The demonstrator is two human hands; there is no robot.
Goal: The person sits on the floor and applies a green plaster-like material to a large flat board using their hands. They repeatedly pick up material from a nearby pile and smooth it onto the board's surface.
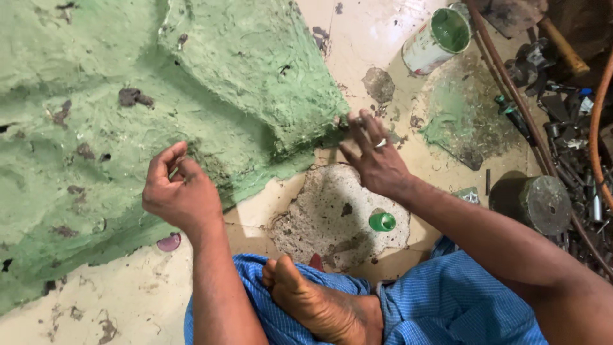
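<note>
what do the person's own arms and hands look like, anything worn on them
Both arms are bare to the frame edge, with no sleeves, gloves or watch. The right hand wears one pale, silvery ring on a finger. The left hand shows no ring. Its fingers carry dark smudges of grime.

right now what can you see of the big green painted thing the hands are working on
The green form is a big, lumpy mass with a rough, plaster-like skin coated in pale green. Dark bare patches and small holes dot it. A raised wedge runs to a corner near the right hand, whose fingertips touch that edge. The left hand hovers curled at its lower slope. It rests on the cream floor.
</note>
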